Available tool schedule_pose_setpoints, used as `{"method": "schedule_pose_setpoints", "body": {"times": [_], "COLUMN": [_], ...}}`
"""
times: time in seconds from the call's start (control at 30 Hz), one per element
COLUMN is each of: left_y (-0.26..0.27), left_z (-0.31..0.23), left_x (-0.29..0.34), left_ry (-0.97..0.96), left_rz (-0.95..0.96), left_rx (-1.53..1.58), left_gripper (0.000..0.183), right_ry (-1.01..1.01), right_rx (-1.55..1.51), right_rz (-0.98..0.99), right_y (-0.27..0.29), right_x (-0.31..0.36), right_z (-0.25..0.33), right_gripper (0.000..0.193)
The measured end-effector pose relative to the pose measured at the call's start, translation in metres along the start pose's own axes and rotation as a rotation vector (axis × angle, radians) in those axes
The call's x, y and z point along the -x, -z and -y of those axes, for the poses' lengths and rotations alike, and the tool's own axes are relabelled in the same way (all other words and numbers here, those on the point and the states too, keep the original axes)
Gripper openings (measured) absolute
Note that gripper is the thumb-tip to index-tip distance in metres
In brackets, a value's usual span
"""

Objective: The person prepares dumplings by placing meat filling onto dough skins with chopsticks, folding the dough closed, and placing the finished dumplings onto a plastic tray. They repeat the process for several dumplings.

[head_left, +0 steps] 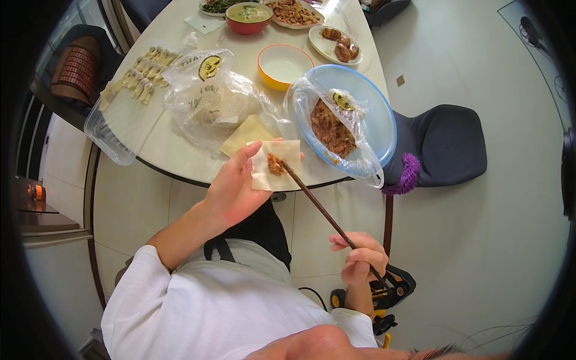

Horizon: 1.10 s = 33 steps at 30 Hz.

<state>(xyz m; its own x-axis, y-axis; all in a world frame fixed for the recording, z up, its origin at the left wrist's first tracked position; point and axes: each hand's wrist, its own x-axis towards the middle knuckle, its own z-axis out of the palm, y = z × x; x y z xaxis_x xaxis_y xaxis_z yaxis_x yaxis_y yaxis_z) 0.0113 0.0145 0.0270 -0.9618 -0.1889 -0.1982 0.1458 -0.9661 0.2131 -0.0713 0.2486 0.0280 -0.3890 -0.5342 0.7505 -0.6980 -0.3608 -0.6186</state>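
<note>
A square wonton wrapper (pixel 259 174) lies across the palm and fingers of my left hand (pixel 231 191), the thumb pressing its left edge. At its middle sits a small lump of minced filling (pixel 275 164). Dark brown chopsticks (pixel 321 209) slant up from my right hand (pixel 363 259), which grips them near their back end; their tips touch the filling. Just beyond my left hand, a stack of wrappers (pixel 247 135) pokes out of a clear plastic bag (pixel 198 90). Minced meat filling (pixel 332 131) rests in another plastic bag inside a blue basin (pixel 384 108).
Folded wontons (pixel 144 75) stand in rows at the table's left, near a clear plastic container (pixel 108 135) at the edge. Further back are an orange-rimmed bowl (pixel 285 63), a red soup bowl (pixel 248 27) and plates of food (pixel 321 49). A dark chair (pixel 450 144) stands right.
</note>
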Motion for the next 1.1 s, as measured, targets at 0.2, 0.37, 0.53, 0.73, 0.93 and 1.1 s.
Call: {"method": "schedule_pose_setpoints", "body": {"times": [0.2,0.37,0.53,0.73,0.93,1.1], "left_y": [0.001,-0.001,0.006,0.006,0.006,0.004], "left_z": [0.006,-0.001,0.000,0.000,-0.002,-0.002], "left_x": [0.002,0.002,0.000,0.001,0.001,0.002], "left_ry": [0.008,-0.009,-0.026,-0.017,0.002,0.015], "left_rz": [-0.016,0.057,0.061,0.071,0.035,0.062], "left_rx": [-0.071,-0.057,-0.082,-0.048,0.000,-0.001], "left_gripper": [0.052,0.045,0.049,0.049,0.045,0.045], "right_ry": [-0.012,-0.067,-0.153,-0.223,-0.126,-0.187], "right_rx": [0.005,-0.033,-0.155,-0.128,-0.234,-0.223], "right_rz": [0.069,0.015,-0.085,-0.079,-0.147,-0.147], "right_y": [-0.010,-0.006,-0.007,-0.006,-0.008,-0.010], "right_x": [-0.008,0.000,0.006,0.002,0.007,0.007], "right_z": [-0.005,-0.003,0.002,-0.002,-0.001,-0.003], "right_gripper": [0.024,0.027,0.025,0.021,0.026,0.028]}}
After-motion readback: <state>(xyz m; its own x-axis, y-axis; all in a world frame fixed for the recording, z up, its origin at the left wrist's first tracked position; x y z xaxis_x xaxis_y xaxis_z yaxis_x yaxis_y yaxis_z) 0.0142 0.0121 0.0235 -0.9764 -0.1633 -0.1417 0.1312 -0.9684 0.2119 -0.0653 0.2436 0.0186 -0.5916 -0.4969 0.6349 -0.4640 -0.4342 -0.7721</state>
